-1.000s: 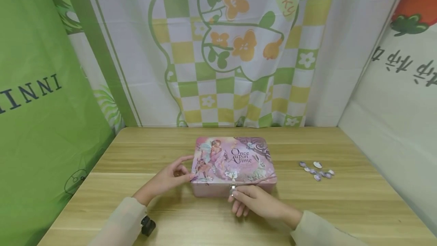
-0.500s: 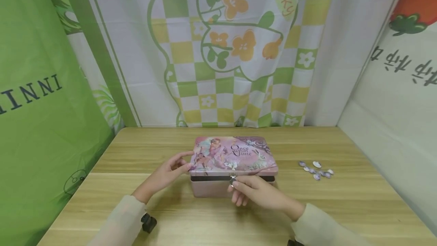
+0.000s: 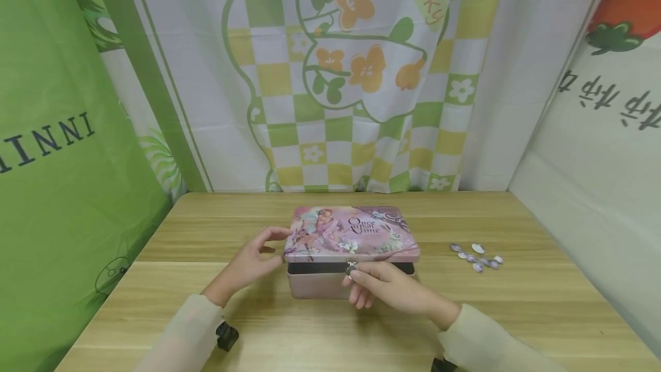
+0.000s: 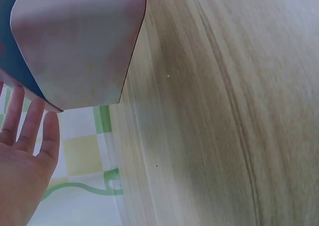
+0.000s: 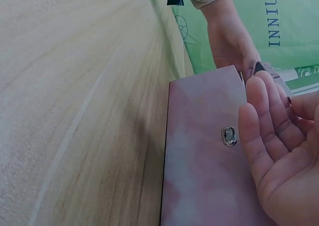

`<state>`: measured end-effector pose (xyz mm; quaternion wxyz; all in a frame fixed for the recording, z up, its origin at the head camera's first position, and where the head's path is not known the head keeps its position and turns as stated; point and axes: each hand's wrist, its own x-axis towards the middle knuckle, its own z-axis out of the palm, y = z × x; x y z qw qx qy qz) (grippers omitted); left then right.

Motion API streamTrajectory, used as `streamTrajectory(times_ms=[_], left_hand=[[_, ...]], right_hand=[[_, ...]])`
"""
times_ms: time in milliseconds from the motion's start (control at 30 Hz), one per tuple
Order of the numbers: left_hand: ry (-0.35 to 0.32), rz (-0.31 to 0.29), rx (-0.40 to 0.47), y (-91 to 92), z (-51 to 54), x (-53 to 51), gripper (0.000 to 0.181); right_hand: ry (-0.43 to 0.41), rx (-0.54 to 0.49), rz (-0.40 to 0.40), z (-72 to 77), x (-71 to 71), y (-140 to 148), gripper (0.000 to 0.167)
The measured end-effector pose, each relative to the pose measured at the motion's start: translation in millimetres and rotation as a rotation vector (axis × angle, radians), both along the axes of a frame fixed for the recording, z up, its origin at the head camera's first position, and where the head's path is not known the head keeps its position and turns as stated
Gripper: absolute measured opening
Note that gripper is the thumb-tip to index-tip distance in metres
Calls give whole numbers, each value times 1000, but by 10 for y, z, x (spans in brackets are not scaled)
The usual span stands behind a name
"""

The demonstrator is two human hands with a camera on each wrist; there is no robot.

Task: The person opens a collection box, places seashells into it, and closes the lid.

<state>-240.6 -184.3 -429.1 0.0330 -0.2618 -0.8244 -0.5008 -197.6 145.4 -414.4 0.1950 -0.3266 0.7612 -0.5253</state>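
Pale wood makes up the table, boxed in by a green cloth beyond the left hand, a flowered, checked curtain ahead of both hands and a white cloth off past the right. Between the two hands sits a tin box, its hinged lid raised along the front edge. Only darkness shows through that gap, so I can't make out what's inside. The right hand covers part of the box's front; the left wrist view cuts off the box and some of the left hand's fingertips.

Pink and softly mottled round the sides, the tin has fairies, a white rabbit and "Once upon a Time" on top. An oval metal fitting is set in its front wall, below the right hand.

The right thumb and forefinger pinch the clasp, the other fingers hanging loosely beneath. The left hand has its fingers parted and relaxed, touching the lid's side edge. Beyond the right hand lie small purple-and-white pieces, possibly shells.
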Motion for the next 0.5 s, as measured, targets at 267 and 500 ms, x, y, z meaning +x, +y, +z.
streamTrajectory(times_ms=[267,500], left_hand=[[43,14,-16,-17,-1,-24,45],[75,25,15,-19,-36,-40,44]], right_hand=[[-5,-4,4,36,7,41,37],[-29,-36,62,21,41,257,36]])
